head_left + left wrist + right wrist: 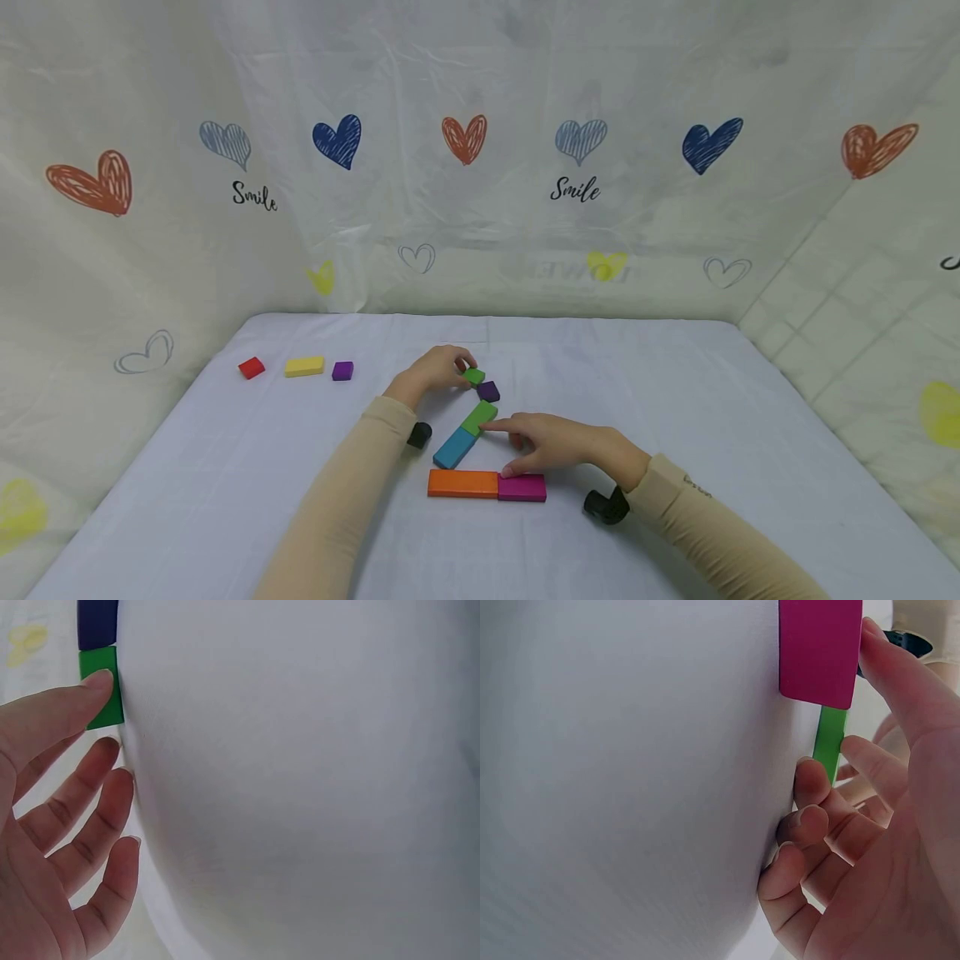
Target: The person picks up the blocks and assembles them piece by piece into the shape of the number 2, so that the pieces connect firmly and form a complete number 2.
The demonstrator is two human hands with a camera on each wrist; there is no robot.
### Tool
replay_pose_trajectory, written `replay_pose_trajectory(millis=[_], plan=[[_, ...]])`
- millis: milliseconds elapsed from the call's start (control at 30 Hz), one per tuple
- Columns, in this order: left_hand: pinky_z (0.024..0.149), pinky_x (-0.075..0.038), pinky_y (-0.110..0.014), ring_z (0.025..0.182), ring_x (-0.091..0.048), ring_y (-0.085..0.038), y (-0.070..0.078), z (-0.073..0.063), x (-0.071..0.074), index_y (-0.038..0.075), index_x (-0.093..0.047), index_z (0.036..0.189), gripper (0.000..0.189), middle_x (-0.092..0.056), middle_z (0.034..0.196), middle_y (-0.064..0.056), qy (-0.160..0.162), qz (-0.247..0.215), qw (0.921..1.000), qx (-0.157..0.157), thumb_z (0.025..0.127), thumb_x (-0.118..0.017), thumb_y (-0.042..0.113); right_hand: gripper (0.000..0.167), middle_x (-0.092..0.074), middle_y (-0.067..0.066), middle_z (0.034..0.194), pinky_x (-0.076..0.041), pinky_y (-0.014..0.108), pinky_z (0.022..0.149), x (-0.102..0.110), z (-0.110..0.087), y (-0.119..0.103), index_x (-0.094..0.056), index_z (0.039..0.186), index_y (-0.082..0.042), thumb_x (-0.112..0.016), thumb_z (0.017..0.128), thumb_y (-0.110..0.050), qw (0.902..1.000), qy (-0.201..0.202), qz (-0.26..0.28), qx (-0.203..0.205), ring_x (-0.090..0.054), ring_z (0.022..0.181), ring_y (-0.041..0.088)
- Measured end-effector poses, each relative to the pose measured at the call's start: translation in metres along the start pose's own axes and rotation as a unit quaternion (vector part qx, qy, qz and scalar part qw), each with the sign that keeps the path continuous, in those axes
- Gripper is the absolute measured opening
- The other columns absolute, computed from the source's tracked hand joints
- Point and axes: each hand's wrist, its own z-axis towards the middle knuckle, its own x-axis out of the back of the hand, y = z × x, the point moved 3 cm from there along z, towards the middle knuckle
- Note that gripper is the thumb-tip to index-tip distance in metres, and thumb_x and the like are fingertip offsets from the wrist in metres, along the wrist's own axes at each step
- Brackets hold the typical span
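My left hand (441, 367) pinches a small green block (474, 377) between thumb and index finger; in the left wrist view the thumb lies on its face and the other fingers are loosely bent. That block's end meets a dark purple block (488, 391). Below it, a light green block (480, 416) and a blue block (453, 448) form a slanted line. My right hand (558, 440) touches the light green block's side with an extended index finger. Its thumb rests at the edge of a magenta block (522, 488), which adjoins an orange block (462, 484).
At the table's far left lie a red block (251, 367), a yellow block (303, 367) and a purple block (342, 371). A white cloth covers the table (675, 383). Behind it hangs a pale curtain (510, 75) printed with hearts.
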Motion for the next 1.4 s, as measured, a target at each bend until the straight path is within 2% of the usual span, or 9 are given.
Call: replay_pose_trajectory(millis=[333,600,833,933,1133,1400], plan=[[0.093,-0.052,-0.041,0.104,-0.061,-0.025,0.0,0.0,-0.001,0.013,-0.071,0.12,0.031,-0.068,0.114,-0.01,-0.001,0.002,1.0,-0.001,0.09,-0.079,0.009,0.068,-0.054,-0.008,0.097,-0.046,0.028,0.077,0.0,-0.001,0.0,-0.05,0.153,-0.023,-0.077,0.093,-0.039,1.0,0.0,0.001,0.002,-0.052,0.092,0.011],[0.097,-0.05,-0.043,0.108,-0.06,-0.026,-0.001,-0.001,-0.001,0.015,-0.069,0.128,0.039,-0.067,0.119,-0.01,-0.005,0.002,1.0,-0.002,0.091,-0.078,0.01,0.068,-0.054,-0.008,0.097,-0.046,0.028,0.076,0.0,-0.001,0.0,-0.05,0.153,-0.024,-0.077,0.093,-0.04,1.0,0.0,-0.002,-0.003,-0.052,0.092,0.01],[0.097,-0.051,-0.044,0.11,-0.06,-0.028,-0.004,-0.006,0.002,0.013,-0.066,0.132,0.041,-0.066,0.122,-0.012,-0.011,-0.016,0.9998,-0.008,0.092,-0.076,0.011,0.069,-0.055,-0.008,0.097,-0.046,0.028,0.077,0.0,-0.001,0.0,-0.05,0.154,-0.023,-0.077,0.093,-0.039,1.0,-0.001,-0.001,-0.003,-0.052,0.092,0.01],[0.094,-0.053,-0.042,0.109,-0.061,-0.027,-0.006,-0.01,0.006,0.013,-0.067,0.131,0.038,-0.066,0.122,-0.011,-0.008,-0.021,0.9996,-0.016,0.094,-0.074,0.012,0.069,-0.055,-0.008,0.097,-0.046,0.029,0.078,0.0,0.0,0.001,-0.049,0.154,-0.023,-0.076,0.093,-0.04,1.0,0.0,-0.004,-0.001,-0.052,0.092,0.011],[0.089,-0.053,-0.038,0.1,-0.061,-0.024,-0.017,-0.019,0.017,0.01,-0.069,0.128,0.03,-0.068,0.114,-0.007,0.005,-0.025,0.9981,-0.057,0.098,-0.069,0.013,0.065,-0.057,-0.009,0.095,-0.048,0.029,0.077,0.001,0.0,0.002,-0.051,0.153,-0.023,-0.075,0.094,-0.038,1.0,0.005,0.006,0.004,-0.055,0.09,0.01],[0.088,-0.052,-0.038,0.1,-0.058,-0.022,-0.037,-0.042,0.041,0.011,-0.07,0.127,0.027,-0.068,0.109,-0.001,0.027,-0.036,0.997,-0.063,0.101,-0.065,0.014,0.061,-0.059,-0.009,0.091,-0.05,0.029,0.074,0.005,0.004,0.004,-0.053,0.151,-0.022,-0.075,0.095,-0.034,0.9996,0.007,0.027,0.005,-0.058,0.083,0.011]])
